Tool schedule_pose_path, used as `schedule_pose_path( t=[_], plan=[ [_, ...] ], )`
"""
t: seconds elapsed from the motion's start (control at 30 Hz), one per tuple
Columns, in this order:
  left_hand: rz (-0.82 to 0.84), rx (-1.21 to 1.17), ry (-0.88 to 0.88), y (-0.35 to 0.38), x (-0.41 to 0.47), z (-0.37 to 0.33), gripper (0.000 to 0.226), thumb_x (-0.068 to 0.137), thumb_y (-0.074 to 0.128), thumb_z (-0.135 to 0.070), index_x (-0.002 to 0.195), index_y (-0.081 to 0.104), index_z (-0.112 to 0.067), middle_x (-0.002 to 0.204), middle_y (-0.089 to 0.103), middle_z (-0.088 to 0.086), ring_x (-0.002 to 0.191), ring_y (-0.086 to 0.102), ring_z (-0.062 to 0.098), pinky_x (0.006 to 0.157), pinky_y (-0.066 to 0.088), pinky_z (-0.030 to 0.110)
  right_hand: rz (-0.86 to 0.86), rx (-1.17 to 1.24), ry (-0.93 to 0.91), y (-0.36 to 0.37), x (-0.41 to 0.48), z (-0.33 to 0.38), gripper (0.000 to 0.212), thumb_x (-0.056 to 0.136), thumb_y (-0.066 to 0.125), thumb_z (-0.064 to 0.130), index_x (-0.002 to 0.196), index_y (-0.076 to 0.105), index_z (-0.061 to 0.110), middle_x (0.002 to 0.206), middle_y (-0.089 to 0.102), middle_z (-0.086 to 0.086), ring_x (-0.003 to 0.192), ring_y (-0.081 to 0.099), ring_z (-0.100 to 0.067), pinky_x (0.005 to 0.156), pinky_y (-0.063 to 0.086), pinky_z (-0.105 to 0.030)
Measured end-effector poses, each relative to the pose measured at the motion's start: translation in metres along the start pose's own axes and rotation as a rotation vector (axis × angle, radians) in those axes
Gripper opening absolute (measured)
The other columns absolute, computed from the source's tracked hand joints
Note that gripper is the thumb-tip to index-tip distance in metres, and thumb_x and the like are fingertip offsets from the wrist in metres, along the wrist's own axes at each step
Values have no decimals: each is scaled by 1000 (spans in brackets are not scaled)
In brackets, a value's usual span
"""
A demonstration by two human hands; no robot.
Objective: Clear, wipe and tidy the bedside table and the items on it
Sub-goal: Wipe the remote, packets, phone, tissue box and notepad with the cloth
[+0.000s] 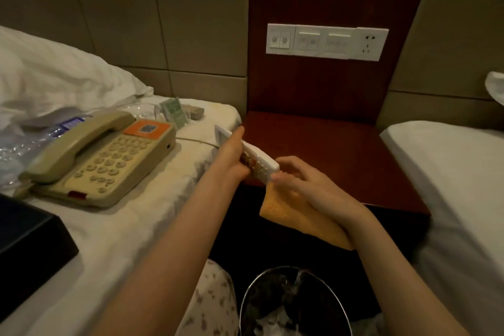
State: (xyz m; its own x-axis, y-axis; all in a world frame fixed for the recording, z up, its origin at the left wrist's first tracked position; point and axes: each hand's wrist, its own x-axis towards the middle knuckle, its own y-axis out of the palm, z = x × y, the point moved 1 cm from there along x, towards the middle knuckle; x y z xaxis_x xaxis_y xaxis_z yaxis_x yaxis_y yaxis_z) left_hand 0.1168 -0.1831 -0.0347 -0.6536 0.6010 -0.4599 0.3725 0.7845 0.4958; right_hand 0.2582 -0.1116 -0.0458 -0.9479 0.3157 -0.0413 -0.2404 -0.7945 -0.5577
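Remote (262, 159) x1, cloth (298, 214) x1

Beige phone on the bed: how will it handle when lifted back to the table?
Probably rigid plastic, so the phone should lift as one stiff piece. The handset only rests in its cradle and may slip off if tilted. The cord trails from its side and could tug.
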Motion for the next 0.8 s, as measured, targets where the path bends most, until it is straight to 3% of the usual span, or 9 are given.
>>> schedule_pose_path(
  t=[0.1, 0.2, 0.27, 0.37, 0.47, 0.57, 0.63, 0.7, 0.8],
  plan=[
    [-42, -24, 44, 8, 14, -19, 56, 90, 59, -35, 133, 40, -5, 124, 52, 18, 116, 50, 35, 94, 42, 47, -151, -22, 13, 2, 28, 16, 36, 83, 58, 54, 116, 46, 45, 104, 57, 14, 94, 56, -8, 81, 49, -32],
    [-29, -23, 103, 19, 28, -37, 56, 85, 66, -35, 125, 46, -2, 91, 54, 14, 98, 53, 31, 89, 46, 45, -370, -100, -42, 5, 67, 20, 19, 90, 53, 47, 107, 53, 40, 92, 61, 10, 83, 59, -11, 78, 50, -37],
    [-31, 12, 145, 24, 38, -51, 62, 82, 67, -39, 126, 45, -2, 90, 55, 11, 97, 55, 29, 82, 48, 41, -427, -30, -53, 2, 90, 21, 17, 92, 49, 45, 100, 57, 33, 86, 63, 5, 79, 59, -15, 74, 49, -38],
    [-1, 39, 195, 30, 55, -73, 51, 90, 60, -34, 128, 44, -4, 102, 56, 13, 100, 57, 29, 81, 45, 38, -415, 239, 81, -6, 127, 23, 32, 93, 49, 42, 106, 63, 16, 86, 64, -2, 79, 61, -19, 71, 50, -35],
    [-37, 17, 223, 29, 78, -91, 25, 95, 52, -25, 111, 49, -6, 89, 58, 13, 80, 58, 25, 81, 45, 38, -359, 487, 234, -14, 167, 24, 38, 92, 54, 36, 118, 59, 8, 77, 58, -1, 67, 56, -14, 55, 45, -23],
    [-19, 64, 198, 21, 108, -108, 19, 96, 46, -22, 105, 47, -5, 83, 58, 11, 73, 57, 22, 74, 48, 35, -324, 600, 345, -18, 214, 20, 47, 91, 56, 38, 125, 55, 5, 79, 57, -6, 68, 56, -18, 57, 46, -26],
    [-93, 288, 231, 19, 128, -118, 24, 96, 44, -20, 112, 50, -5, 90, 61, 10, 80, 59, 21, 69, 48, 31, -319, 624, 378, -20, 248, 14, 49, 90, 56, 39, 124, 55, 5, 80, 58, -8, 68, 56, -19, 58, 46, -27],
    [-240, 713, 278, 21, 147, -126, 33, 97, 42, -15, 126, 49, -1, 117, 59, 15, 107, 58, 27, 87, 47, 34, -316, 652, 387, -22, 278, 10, 42, 90, 56, 38, 117, 57, 5, 78, 57, -8, 67, 55, -19, 57, 44, -28],
    [-425, 1364, 403, 22, 169, -144, 32, 96, 42, -8, 126, 50, 0, 129, 54, 16, 119, 53, 28, 92, 44, 31, -235, 641, 385, -25, 315, 6, 28, 93, 51, 37, 89, 57, 9, 75, 56, -8, 63, 53, -18, 52, 39, -27]
  ],
)
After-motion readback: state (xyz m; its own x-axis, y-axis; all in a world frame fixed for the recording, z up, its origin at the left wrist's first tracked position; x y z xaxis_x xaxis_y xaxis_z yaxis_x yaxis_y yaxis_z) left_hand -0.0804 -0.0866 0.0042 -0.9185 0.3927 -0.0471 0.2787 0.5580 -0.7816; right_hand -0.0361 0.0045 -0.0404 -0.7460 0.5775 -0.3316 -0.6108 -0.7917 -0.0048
